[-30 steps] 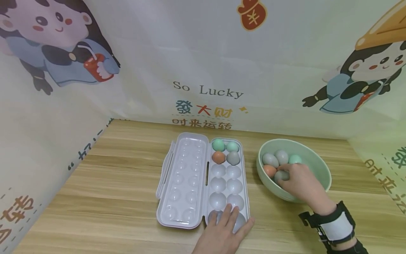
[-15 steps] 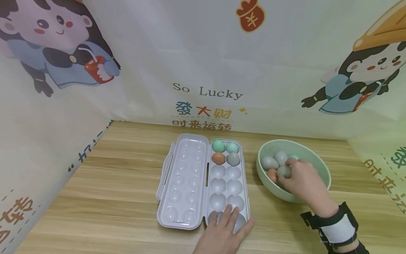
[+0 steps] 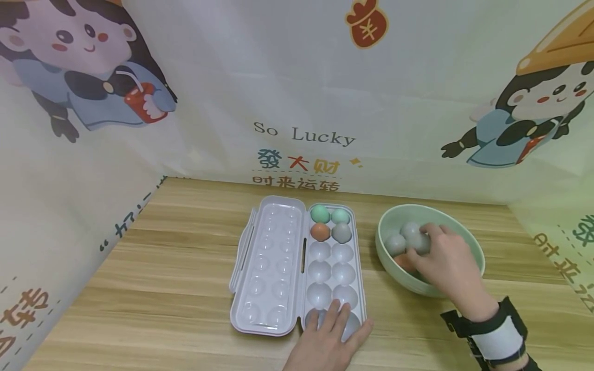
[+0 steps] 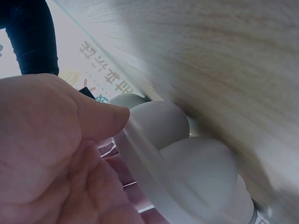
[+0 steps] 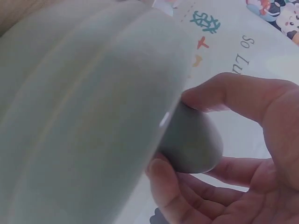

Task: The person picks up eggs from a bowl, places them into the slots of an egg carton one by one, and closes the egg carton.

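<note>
My right hand (image 3: 447, 263) pinches a grey egg (image 3: 419, 243) between thumb and fingers, over the green bowl (image 3: 473, 242). In the right wrist view the same egg (image 5: 194, 140) shows beside the bowl's wall (image 5: 93, 102). Two more grey eggs (image 3: 395, 245) and an orange egg (image 3: 405, 263) lie in the bowl, the orange one partly behind my thumb. My left hand (image 3: 327, 337) lies with spread fingers over the near end of the open egg box (image 3: 300, 304). Its thumb (image 4: 105, 119) rests at the box's edge in the left wrist view.
Two green eggs (image 3: 320, 214), an orange egg (image 3: 320, 232) and a grey egg (image 3: 342, 233) sit in the far cups of the box. The clear lid (image 3: 269, 268) lies folded back to the left. A printed cloth (image 3: 209, 103) hangs behind the wooden table (image 3: 162, 278).
The pinched grey egg has shifted up and slightly right within the bowl. The orange egg there has rolled a little right. My left hand stays where it was.
</note>
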Motion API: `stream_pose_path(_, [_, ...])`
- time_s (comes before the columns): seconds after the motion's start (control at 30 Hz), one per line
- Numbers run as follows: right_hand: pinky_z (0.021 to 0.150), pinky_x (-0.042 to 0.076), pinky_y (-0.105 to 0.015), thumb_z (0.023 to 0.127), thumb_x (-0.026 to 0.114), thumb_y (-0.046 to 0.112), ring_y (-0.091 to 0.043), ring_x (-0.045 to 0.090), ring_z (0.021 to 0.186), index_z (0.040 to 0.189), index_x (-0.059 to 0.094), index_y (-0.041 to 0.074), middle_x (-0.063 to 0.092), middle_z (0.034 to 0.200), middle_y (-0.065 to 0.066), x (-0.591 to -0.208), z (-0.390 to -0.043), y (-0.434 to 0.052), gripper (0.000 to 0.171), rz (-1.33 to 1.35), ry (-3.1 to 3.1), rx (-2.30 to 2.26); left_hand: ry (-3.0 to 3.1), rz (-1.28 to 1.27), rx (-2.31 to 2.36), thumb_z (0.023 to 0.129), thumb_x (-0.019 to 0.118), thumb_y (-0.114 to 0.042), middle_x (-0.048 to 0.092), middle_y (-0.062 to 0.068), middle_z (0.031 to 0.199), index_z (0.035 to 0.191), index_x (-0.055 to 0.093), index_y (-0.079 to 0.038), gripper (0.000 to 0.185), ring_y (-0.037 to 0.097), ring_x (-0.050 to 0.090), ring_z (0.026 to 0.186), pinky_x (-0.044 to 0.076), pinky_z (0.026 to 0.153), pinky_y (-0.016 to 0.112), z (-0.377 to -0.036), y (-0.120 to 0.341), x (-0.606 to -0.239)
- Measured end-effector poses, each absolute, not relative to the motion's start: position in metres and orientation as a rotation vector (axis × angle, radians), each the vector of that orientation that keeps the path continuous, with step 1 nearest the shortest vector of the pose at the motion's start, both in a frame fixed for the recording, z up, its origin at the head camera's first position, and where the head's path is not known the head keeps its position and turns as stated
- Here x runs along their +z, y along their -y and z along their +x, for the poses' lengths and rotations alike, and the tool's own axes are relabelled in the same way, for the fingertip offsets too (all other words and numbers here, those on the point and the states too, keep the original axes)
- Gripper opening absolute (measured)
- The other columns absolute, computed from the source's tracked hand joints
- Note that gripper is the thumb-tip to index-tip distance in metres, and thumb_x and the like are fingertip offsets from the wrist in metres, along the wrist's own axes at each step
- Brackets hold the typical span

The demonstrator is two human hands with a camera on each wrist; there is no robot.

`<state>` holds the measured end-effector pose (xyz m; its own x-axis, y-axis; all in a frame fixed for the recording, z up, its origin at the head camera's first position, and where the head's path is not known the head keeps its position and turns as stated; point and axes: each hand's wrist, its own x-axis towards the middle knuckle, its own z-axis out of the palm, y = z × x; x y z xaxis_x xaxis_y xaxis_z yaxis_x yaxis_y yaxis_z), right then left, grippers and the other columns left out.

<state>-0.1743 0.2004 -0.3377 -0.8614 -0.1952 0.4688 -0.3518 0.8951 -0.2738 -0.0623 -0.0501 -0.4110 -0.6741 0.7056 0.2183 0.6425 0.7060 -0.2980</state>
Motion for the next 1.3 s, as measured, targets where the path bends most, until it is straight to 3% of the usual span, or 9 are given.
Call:
stream_pose_path(0.47, [0.056, 0.051, -0.048, 0.071, 0.074, 0.011, -0.033, 0.062, 0.068, 0.1, 0.066, -0.009, 0.062, 0.09, -0.024, -0.332, -0.164, -0.189, 0.036, 0.5, 2.455, 0.554, 2.604, -1.059, 0.275, 0.086, 0.038, -0.078, 0.054, 0.009, 0.135, 0.147, 0.045, -0.031, 0.078, 0.028, 0.049, 0.126, 0.046, 0.084, 0.041, -0.062, 0.049, -0.41])
stream_pose_path(0.93, [0.058, 0.05, -0.041, 0.072, 0.078, 0.01, -0.022, 0.06, 0.065, 0.102, 0.066, -0.007, 0.063, 0.091, -0.018, -0.322, -0.163, -0.172, 0.036, 0.622, 2.493, 0.521, 2.612, -1.074, 0.249, 0.085, 0.039, -0.078, 0.056, 0.01, 0.134, 0.147, 0.045, -0.03, 0.079, 0.028, 0.05, 0.125, 0.048, 0.084, 0.041, -0.064, 0.05, -0.41])
stream_pose_path(1.13, [0.059, 0.052, -0.04, 0.075, 0.077, 0.01, -0.026, 0.062, 0.073, 0.105, 0.065, -0.006, 0.063, 0.096, -0.019, -0.309, -0.163, -0.166, 0.036, 0.717, 2.601, 0.463, 2.637, -1.079, 0.248, 0.085, 0.039, -0.078, 0.055, 0.01, 0.135, 0.148, 0.044, -0.03, 0.079, 0.028, 0.049, 0.126, 0.048, 0.084, 0.041, -0.064, 0.05, -0.409])
stream_pose_path(1.3, [0.06, 0.052, -0.037, 0.076, 0.076, 0.009, -0.023, 0.062, 0.071, 0.105, 0.065, -0.006, 0.063, 0.095, -0.019, -0.294, -0.167, -0.16, 0.034, 0.843, 2.61, 0.387, 2.583, -1.06, 0.24, 0.089, 0.044, -0.07, 0.056, 0.01, 0.132, 0.146, 0.047, -0.031, 0.07, 0.028, 0.051, 0.123, 0.048, 0.082, 0.04, -0.064, 0.05, -0.412])
